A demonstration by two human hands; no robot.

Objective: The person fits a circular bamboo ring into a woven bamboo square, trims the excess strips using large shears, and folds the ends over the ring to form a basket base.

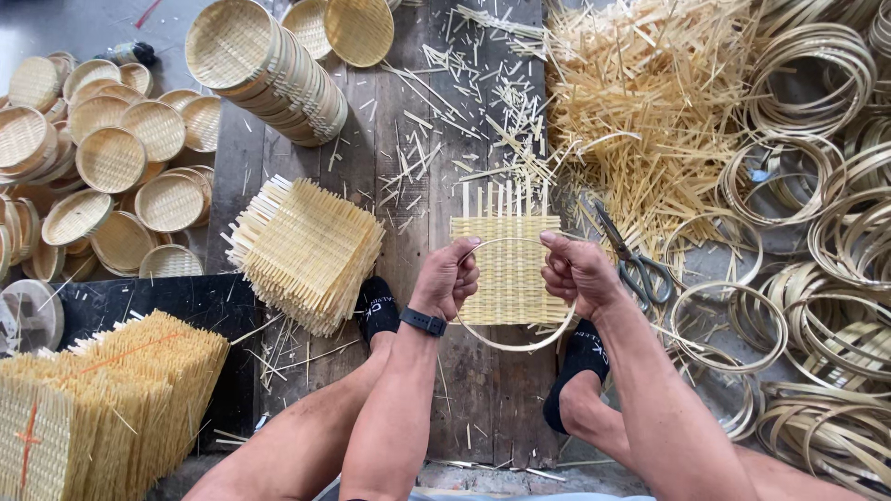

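- Forearms fill the bottom of my view; both reach forward to a thin bamboo hoop [516,345] held over a square woven mat [509,269].
- My left hand [445,278] is closed, pinching the hoop's left side; my right hand [577,271] is closed on its upper right edge.
- Beneath the hoop, the mat lies flat on the plank floor [418,139], its loose strip ends pointing away from me; the hoop overhangs the mat's near edge.
- Both hands sit equally near the mat, one on each side.
- Scissors [631,255] lie just right of the mat.
- Stacked mats [306,250] sit left of it; spare hoops [817,232] lie far right.
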